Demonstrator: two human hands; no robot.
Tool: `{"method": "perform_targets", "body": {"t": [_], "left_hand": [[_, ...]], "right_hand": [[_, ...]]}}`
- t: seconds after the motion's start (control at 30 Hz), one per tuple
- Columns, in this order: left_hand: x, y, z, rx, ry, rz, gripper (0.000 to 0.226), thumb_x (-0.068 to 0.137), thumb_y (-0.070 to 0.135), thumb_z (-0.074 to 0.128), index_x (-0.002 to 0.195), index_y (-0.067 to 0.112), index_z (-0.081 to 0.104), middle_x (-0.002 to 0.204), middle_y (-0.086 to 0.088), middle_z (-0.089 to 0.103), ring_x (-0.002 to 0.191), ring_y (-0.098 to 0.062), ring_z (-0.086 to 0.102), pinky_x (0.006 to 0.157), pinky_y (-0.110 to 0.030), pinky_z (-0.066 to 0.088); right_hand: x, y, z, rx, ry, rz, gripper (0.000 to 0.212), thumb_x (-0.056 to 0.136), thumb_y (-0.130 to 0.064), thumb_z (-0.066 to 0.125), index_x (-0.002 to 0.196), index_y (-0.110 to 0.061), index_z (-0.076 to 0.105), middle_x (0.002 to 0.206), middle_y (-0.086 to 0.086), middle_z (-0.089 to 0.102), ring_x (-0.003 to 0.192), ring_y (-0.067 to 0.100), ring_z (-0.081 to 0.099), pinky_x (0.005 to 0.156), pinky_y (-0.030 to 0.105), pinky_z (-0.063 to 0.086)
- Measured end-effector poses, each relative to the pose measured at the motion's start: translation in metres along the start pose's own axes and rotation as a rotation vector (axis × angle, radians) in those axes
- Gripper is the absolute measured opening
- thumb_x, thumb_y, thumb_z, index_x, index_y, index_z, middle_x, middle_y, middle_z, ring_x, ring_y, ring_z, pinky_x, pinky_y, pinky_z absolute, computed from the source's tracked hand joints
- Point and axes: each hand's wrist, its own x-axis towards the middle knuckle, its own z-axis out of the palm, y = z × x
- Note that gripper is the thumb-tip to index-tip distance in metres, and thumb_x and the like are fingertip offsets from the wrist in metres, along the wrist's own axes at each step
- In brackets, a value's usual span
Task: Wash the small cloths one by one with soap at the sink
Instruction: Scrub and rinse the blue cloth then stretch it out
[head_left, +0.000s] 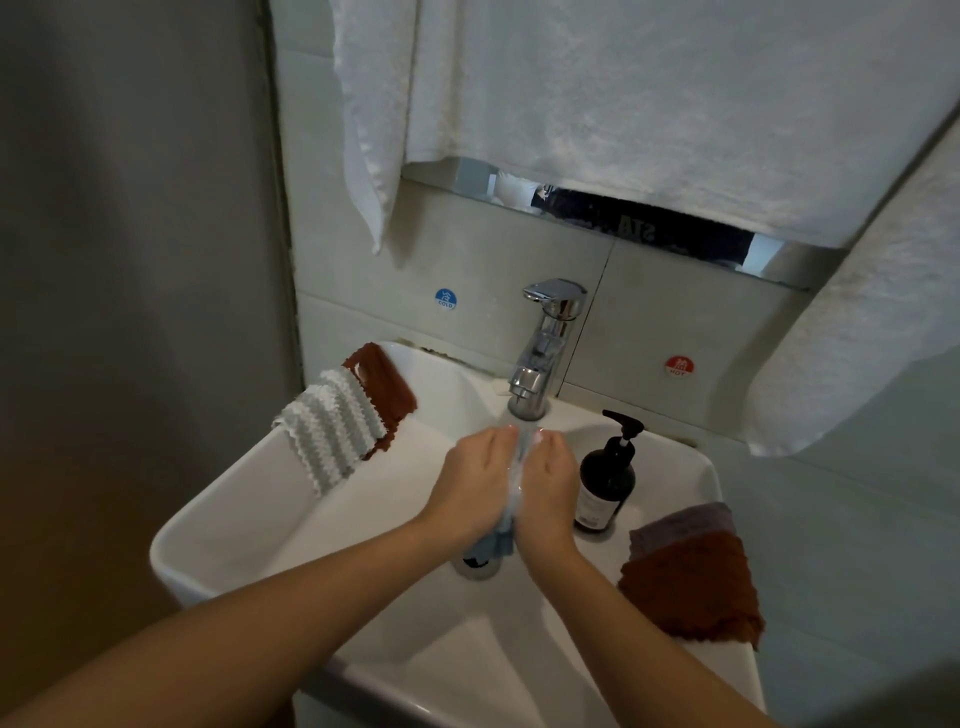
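Both hands met under the tap (545, 343), palms facing each other w/ a blue cloth (493, 540) sandwiched between them. Left hand (480, 480) pressed the cloth from the left, fingers mostly straight and pointing far toward the spout. Right hand (548, 486) pressed it from the right, same pose. Cloth's lower end hung out below the heels of the palms, right over the drain (475, 566). Water ran from the spout onto the fingertips and down the cloth; whitish foam showed along the seam between the palms.

Head view, rest of the scene: white sink (249, 519) filled the middle. On its far-left rim lay a grey-and-white striped cloth (327, 431), draped over the edge and overlapping a brown cloth (387, 387) just behind it. On the right rim stood a dark pump bottle (605, 483), upright, just beside the right hand but apart from it. Near-right of the bottle sat another brown cloth (691, 587) w/ a purple-grey cloth (685, 522) tucked under its far edge. Wall behind had a blue COLD sticker (445, 300) on the left, a red HOT sticker (677, 366) on the right. White towels (623, 104) hung above, covering most of a mirror strip (649, 228).
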Motion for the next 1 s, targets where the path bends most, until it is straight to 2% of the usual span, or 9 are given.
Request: {"method": "perform_targets", "body": {"t": [0.13,0.3,0.43,0.53,0.6,0.7,0.83,0.93,1.0], "left_hand": [[0.009,-0.007,-0.014,0.097,0.201,0.066,0.030,0.104,0.031,0.041,0.083,0.014,0.055,0.071,-0.001,0.059,0.068,-0.012,0.059,0.068,-0.034,0.050],[-0.002,0.002,-0.005,0.029,-0.002,0.150,0.027,0.105,0.025,0.040,0.081,0.016,0.050,0.069,0.004,0.053,0.061,0.000,0.051,0.060,-0.021,0.045],[0.014,-0.001,-0.015,0.010,0.194,0.100,0.031,0.104,0.029,0.040,0.077,0.019,0.050,0.066,0.003,0.051,0.064,-0.006,0.051,0.062,-0.024,0.041],[0.005,0.006,-0.010,0.022,0.000,0.085,0.030,0.105,0.026,0.039,0.082,0.023,0.057,0.073,0.003,0.060,0.071,-0.006,0.062,0.065,-0.015,0.048],[0.005,0.012,-0.007,0.024,-0.111,0.141,0.034,0.106,0.024,0.038,0.081,0.013,0.059,0.074,-0.006,0.062,0.071,-0.010,0.064,0.067,-0.020,0.051],[0.022,0.013,-0.016,0.079,-0.051,0.140,0.037,0.105,0.027,0.041,0.070,0.016,0.049,0.063,0.001,0.049,0.056,-0.001,0.048,0.058,-0.017,0.040],[0.036,-0.003,-0.034,0.185,-0.047,0.072,0.041,0.102,0.031,0.047,0.064,0.018,0.044,0.060,0.005,0.043,0.053,-0.002,0.040,0.055,-0.021,0.035],[0.035,-0.004,-0.042,0.070,-0.100,-0.055,0.041,0.103,0.027,0.045,0.064,0.014,0.049,0.061,0.000,0.048,0.058,-0.007,0.047,0.059,-0.022,0.039],[0.034,-0.002,-0.046,-0.006,-0.190,-0.167,0.038,0.101,0.019,0.040,0.073,0.006,0.063,0.070,-0.008,0.059,0.069,-0.016,0.056,0.065,-0.030,0.049]], "right_hand": [[-0.018,0.000,0.001,-0.107,-0.208,-0.132,0.033,0.104,-0.016,0.038,0.072,-0.020,0.045,0.065,-0.004,0.046,0.055,0.001,0.043,0.052,0.015,0.036],[0.000,-0.007,-0.004,-0.099,-0.059,-0.082,0.029,0.105,-0.017,0.038,0.077,-0.017,0.047,0.071,-0.001,0.050,0.062,0.007,0.046,0.054,0.013,0.038],[-0.019,-0.004,0.000,-0.091,-0.254,-0.064,0.034,0.104,-0.013,0.036,0.071,-0.016,0.043,0.066,-0.001,0.045,0.055,0.002,0.044,0.053,0.014,0.038],[-0.007,0.004,-0.003,0.010,-0.081,-0.101,0.031,0.104,-0.016,0.039,0.073,-0.016,0.044,0.068,0.003,0.046,0.063,0.010,0.047,0.058,0.025,0.041],[0.008,0.018,-0.003,-0.205,-0.123,-0.057,0.028,0.101,-0.017,0.049,0.074,-0.019,0.042,0.073,-0.002,0.048,0.071,0.015,0.050,0.061,0.022,0.042],[0.012,0.037,-0.005,-0.580,-0.413,0.013,0.024,0.100,-0.023,0.049,0.076,-0.021,0.049,0.076,-0.004,0.056,0.075,0.017,0.057,0.067,0.031,0.047],[0.009,0.035,-0.016,-0.627,-0.350,0.042,0.036,0.103,-0.028,0.037,0.078,-0.015,0.059,0.085,0.007,0.064,0.080,0.022,0.059,0.067,0.032,0.041],[0.005,0.025,-0.021,-0.375,-0.248,-0.040,0.035,0.104,-0.033,0.039,0.080,-0.019,0.059,0.086,0.000,0.060,0.084,0.017,0.058,0.068,0.024,0.041],[-0.001,0.009,-0.020,-0.107,-0.360,0.020,0.028,0.102,-0.040,0.044,0.096,-0.023,0.065,0.092,-0.010,0.066,0.088,0.007,0.063,0.069,0.018,0.047]]}}
